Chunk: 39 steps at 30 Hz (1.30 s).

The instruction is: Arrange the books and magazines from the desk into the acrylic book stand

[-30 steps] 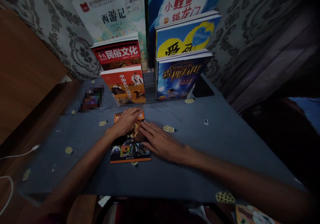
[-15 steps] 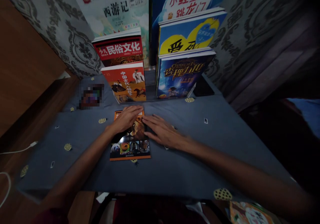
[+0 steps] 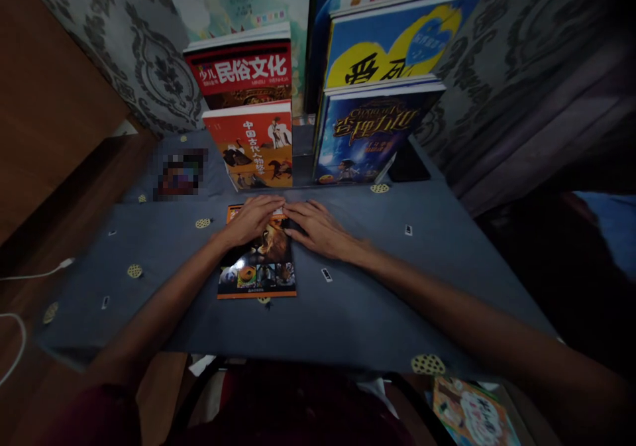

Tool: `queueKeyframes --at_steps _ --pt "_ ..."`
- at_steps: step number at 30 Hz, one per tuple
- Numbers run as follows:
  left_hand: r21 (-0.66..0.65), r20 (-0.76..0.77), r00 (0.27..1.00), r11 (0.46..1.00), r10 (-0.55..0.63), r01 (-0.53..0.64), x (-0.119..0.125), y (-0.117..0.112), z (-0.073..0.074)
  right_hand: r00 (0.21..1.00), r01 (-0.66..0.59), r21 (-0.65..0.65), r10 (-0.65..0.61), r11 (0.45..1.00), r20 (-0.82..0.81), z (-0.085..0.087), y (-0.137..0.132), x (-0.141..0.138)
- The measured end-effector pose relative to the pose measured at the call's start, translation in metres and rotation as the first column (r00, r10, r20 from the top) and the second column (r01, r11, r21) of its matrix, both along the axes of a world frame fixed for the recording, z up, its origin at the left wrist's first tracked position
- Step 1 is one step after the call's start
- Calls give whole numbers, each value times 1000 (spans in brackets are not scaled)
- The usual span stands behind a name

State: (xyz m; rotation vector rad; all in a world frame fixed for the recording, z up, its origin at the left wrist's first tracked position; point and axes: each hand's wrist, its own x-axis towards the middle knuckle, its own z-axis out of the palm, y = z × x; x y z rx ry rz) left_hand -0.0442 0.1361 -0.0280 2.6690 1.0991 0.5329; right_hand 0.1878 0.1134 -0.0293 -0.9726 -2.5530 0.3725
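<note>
A book (image 3: 272,250) with a lion and small animal pictures on its cover lies face up on the cloth-covered table. My left hand (image 3: 256,219) rests flat across its upper part, fingers stretched out toward the top right corner. My right hand (image 3: 318,227) lies at the book's upper right edge, fingertips on the corner and touching or almost touching the left fingertips. Its fingers are extended too. Both hands hide part of the cover's top. Beyond them stand a red-orange book (image 3: 258,144) and a dark blue book (image 3: 370,134), both upright.
Behind these stand a red book (image 3: 243,68), a blue-and-yellow book (image 3: 397,35) and larger books against the patterned curtain. A dark flat object (image 3: 410,162) lies right of the stacks. A white cable (image 3: 34,276) is at left. Another book (image 3: 474,413) sits below the table edge.
The camera view has shifted, so the table and books sit differently in the picture. My right hand has slid slightly farther toward the book's top edge. My left hand stays on the cover.
</note>
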Motion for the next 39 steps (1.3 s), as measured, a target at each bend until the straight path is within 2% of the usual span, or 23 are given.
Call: queueKeyframes --at_steps 6,23,28,32,39 --pt "15 -43 999 1000 13 -12 1 -1 0 999 -44 1 44 999 -3 -1 -14 6" --pt "50 -143 989 998 31 -24 4 -6 5 964 -260 60 263 964 -50 5 -102 28" --pt "87 -188 981 996 42 -26 9 -12 9 971 -234 97 238 967 -23 1 -112 28" --pt "89 -206 978 996 -5 24 12 -32 13 975 -218 66 220 974 -21 1 -111 28" --pt "43 -166 984 996 -65 73 8 -98 20 977 -209 64 211 976 -23 4 -113 25"
